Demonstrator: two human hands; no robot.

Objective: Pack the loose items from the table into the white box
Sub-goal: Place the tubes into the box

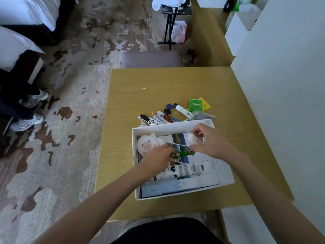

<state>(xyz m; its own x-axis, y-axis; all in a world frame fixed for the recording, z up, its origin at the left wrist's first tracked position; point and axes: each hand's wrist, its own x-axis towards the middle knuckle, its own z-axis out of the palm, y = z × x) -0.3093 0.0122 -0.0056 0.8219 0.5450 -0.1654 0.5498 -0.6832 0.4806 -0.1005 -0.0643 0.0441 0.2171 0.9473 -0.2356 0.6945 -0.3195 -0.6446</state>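
As held, green packet between hands.

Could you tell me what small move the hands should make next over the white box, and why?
Probably let go: the left hand holds a green packet and the right hand a small white object, both already above the white box. Then reach for the pile beyond it, such as the white cable.
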